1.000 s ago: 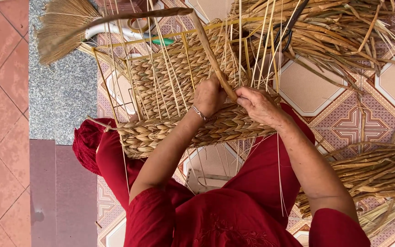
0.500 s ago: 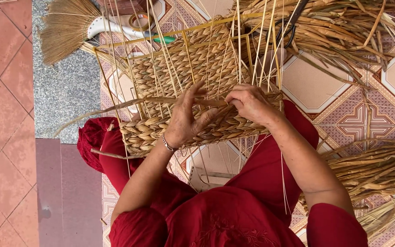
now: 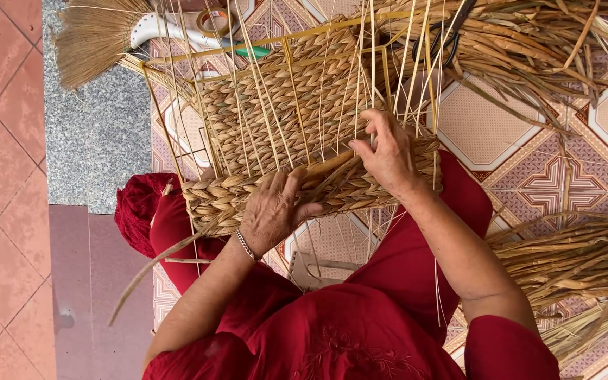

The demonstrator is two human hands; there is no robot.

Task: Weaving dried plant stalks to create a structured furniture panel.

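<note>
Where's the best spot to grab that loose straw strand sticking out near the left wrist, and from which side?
Probably near its root, where the loose strand leaves the thick braided rim beside the left hand. Come from the open floor side, pinching across it. The strand is long, thin and trails free toward the pink tile, so its far tip would likely just bend. The right hand is busy on the weave.
</note>
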